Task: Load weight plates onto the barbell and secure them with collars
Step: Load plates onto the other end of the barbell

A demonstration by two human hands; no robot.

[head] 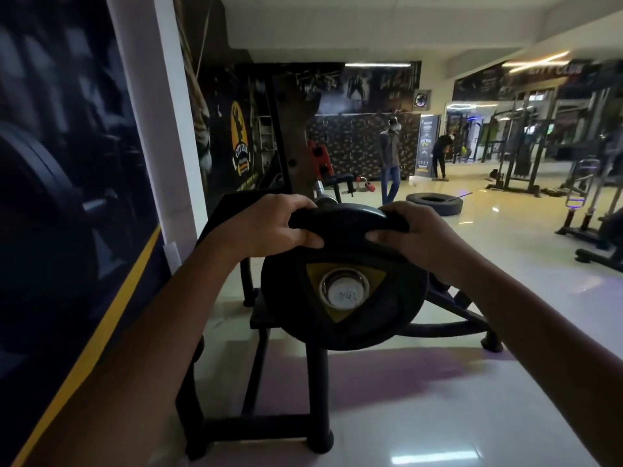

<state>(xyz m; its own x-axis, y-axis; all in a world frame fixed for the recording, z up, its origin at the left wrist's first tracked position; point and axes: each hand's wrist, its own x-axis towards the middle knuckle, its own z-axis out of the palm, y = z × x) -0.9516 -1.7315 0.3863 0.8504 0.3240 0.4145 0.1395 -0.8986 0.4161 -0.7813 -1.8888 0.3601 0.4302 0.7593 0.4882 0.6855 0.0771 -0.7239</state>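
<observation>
A black weight plate [344,318] with a yellow triangle around its hub faces me in the middle of the view. The barbell's round sleeve end [346,294] shows through the plate's centre hole. My left hand [279,224] grips the plate's upper rim on the left, fingers through a grip slot. My right hand [418,234] holds the upper rim on the right in the same way. The rest of the bar [320,190] runs away behind the plate toward a rack upright. No collar is visible.
A black bench rack frame [317,399] stands under the plate, its feet on the glossy floor. A dark poster wall [67,197] runs close on the left. Farther off are a tyre [435,203], two people [391,163], and gym machines [519,153] at right.
</observation>
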